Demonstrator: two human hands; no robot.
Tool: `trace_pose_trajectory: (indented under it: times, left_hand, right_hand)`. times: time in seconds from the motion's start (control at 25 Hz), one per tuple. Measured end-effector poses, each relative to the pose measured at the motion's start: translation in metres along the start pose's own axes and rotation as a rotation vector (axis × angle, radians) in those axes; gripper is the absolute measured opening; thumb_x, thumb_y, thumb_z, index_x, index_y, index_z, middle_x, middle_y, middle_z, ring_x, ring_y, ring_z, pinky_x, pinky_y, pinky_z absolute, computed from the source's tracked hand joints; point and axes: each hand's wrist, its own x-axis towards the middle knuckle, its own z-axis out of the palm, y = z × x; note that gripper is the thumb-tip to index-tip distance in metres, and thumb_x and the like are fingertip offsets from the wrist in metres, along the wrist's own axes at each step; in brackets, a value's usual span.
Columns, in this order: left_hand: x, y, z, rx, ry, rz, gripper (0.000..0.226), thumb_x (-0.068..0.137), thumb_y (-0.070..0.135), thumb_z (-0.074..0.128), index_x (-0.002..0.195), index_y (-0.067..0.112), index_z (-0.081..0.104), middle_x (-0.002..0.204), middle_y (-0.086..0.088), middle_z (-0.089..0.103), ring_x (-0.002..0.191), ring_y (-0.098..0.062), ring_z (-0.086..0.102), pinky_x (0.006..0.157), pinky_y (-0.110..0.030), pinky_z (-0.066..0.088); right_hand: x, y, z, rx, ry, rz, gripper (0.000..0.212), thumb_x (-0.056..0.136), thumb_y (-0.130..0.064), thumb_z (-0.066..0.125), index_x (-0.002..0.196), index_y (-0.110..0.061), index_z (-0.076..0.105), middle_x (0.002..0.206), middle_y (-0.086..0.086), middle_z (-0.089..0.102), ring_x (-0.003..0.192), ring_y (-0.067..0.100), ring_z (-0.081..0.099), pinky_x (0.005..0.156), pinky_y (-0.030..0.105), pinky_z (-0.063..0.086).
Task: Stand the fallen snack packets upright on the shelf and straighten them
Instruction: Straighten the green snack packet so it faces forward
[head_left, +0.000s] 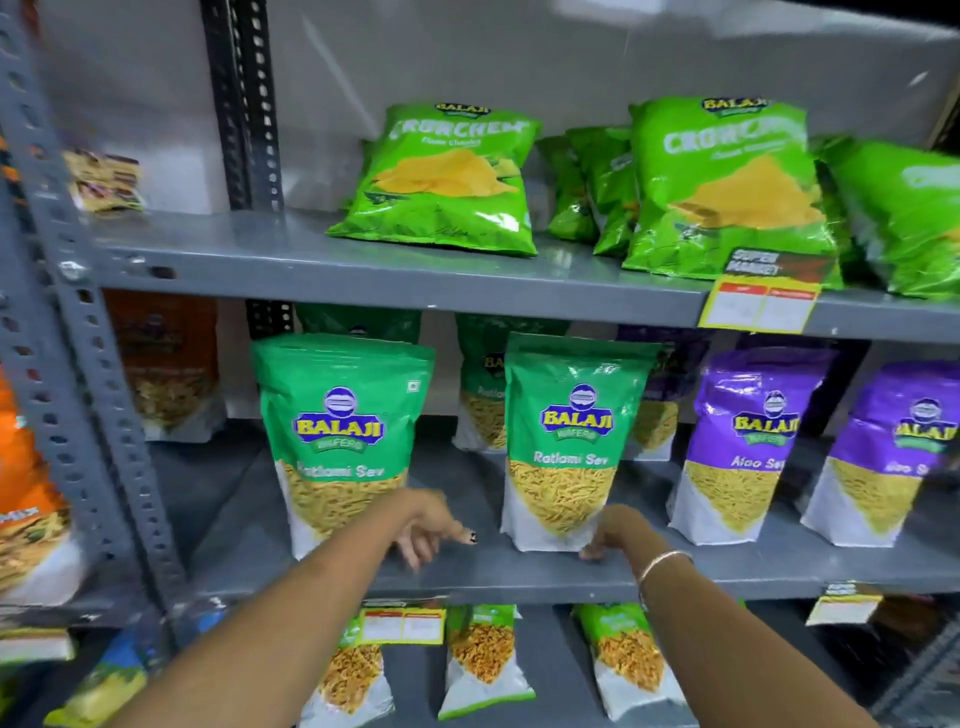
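Stood upright on the grey middle shelf (519, 577): two green Ratlami Sev packets, the left packet (340, 441) and the right packet (569, 441), both facing forward, a bare gap of shelf between them. Reached in over the shelf's front edge with both arms. Left hand (434, 525) held in that gap, just right of the left packet's lower corner, fingers spread and hanging down, gripping nothing; forearm covered the packet's bottom right part. Right hand (615, 532) set at the right packet's lower right corner, fingertips curled down onto the shelf; could not tell whether pinching the packet's base or only touching it. Thin bangle (662, 564) on that wrist. Partly hidden behind the front pair: more green packets (480, 395), tops cut off by the shelf above. To the right, purple Aloo Sev packets (748, 447), upright, the far one cut by the frame edge. Above, green Crunchem bags (447, 179) leaned back, blurred. Yellow price tag (761, 306) unreadable.
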Motion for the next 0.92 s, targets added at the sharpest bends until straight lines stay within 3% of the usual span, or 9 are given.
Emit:
trace_pose_trajectory:
  times: [0.08,0.16,0.24,0.28,0.4,0.6,0.76,0.84,0.92]
  left_hand:
    - [0.021,0.032,0.034,-0.180,0.219,0.157,0.069,0.081,0.030,0.066,0.136,0.002,0.035,0.137,-0.018,0.044,0.126,-0.028,0.045,0.108,-0.041,0.041]
    - [0.036,0.053,0.057,-0.324,0.342,0.263,0.082,0.073,0.027,0.074,0.141,0.004,0.032,0.149,-0.014,0.038,0.134,-0.027,0.040,0.110,-0.037,0.037]
    - [0.049,0.062,0.074,-0.429,0.441,0.299,0.081,0.061,0.027,0.079,0.130,0.004,0.045,0.141,-0.014,0.050,0.126,-0.027,0.050,0.106,-0.039,0.042]
    - [0.050,0.066,0.079,-0.453,0.505,0.286,0.076,0.060,0.026,0.079,0.125,0.002,0.049,0.136,-0.015,0.054,0.123,-0.028,0.053,0.102,-0.037,0.044]
    - [0.052,0.062,0.075,-0.382,0.686,0.202,0.053,0.071,0.019,0.076,0.115,-0.002,0.057,0.126,-0.018,0.061,0.116,-0.030,0.057,0.092,-0.036,0.047]
    - [0.044,0.041,0.066,-0.324,0.695,0.179,0.048,0.071,0.021,0.076,0.110,-0.001,0.059,0.121,-0.017,0.065,0.112,-0.030,0.061,0.093,-0.039,0.050]
    - [0.021,0.047,0.054,-0.607,0.617,0.316,0.037,0.080,0.035,0.067,0.106,0.011,0.057,0.104,0.000,0.064,0.099,-0.019,0.057,0.085,-0.031,0.044]
    - [0.010,0.057,0.032,-0.765,0.610,0.375,0.027,0.085,0.049,0.052,0.089,0.022,0.053,0.083,0.008,0.052,0.082,-0.016,0.049,0.084,-0.031,0.035]
    - [-0.003,0.070,0.014,-0.888,0.604,0.417,0.031,0.086,0.051,0.047,0.067,0.028,0.041,0.071,0.009,0.039,0.066,-0.012,0.041,0.081,-0.032,0.032]
  right_hand:
    - [0.027,0.026,-0.004,0.108,0.027,-0.133,0.077,0.079,-0.042,0.064,0.138,-0.003,0.037,0.146,0.012,0.040,0.136,0.031,0.036,0.114,0.038,0.029]
    - [0.027,0.033,-0.008,0.373,0.022,-0.206,0.097,0.054,-0.040,0.086,0.132,-0.002,0.042,0.141,0.012,0.046,0.128,0.029,0.044,0.108,0.041,0.038]
    - [0.032,0.039,-0.008,0.494,0.064,-0.269,0.045,0.057,-0.016,0.087,0.090,-0.017,0.057,0.111,0.008,0.060,0.103,0.023,0.054,0.087,0.033,0.045]
    - [0.033,0.041,-0.009,0.508,0.067,-0.290,0.036,0.061,-0.009,0.083,0.077,-0.021,0.052,0.100,0.007,0.059,0.095,0.021,0.053,0.079,0.030,0.042]
    - [0.031,0.035,-0.006,0.552,0.048,-0.396,0.036,0.064,-0.003,0.080,0.089,-0.012,0.056,0.093,0.006,0.057,0.091,0.018,0.052,0.074,0.024,0.037]
    - [0.023,0.025,0.006,0.579,-0.007,-0.449,0.059,0.063,0.001,0.080,0.116,0.002,0.054,0.099,0.006,0.056,0.093,0.018,0.054,0.077,0.022,0.039]
    - [0.014,0.006,-0.028,0.824,-0.289,-0.528,0.065,0.063,-0.007,0.080,0.119,-0.005,0.047,0.116,0.008,0.062,0.095,0.016,0.064,0.071,0.022,0.053]
    - [0.014,-0.014,-0.063,1.081,-0.245,-0.495,0.058,0.071,-0.014,0.075,0.123,-0.006,0.049,0.109,0.008,0.066,0.095,0.021,0.064,0.079,0.031,0.053]
    - [0.011,-0.032,-0.093,1.226,-0.155,-0.503,0.036,0.079,-0.010,0.067,0.113,-0.004,0.058,0.092,0.005,0.071,0.087,0.022,0.065,0.089,0.039,0.052]
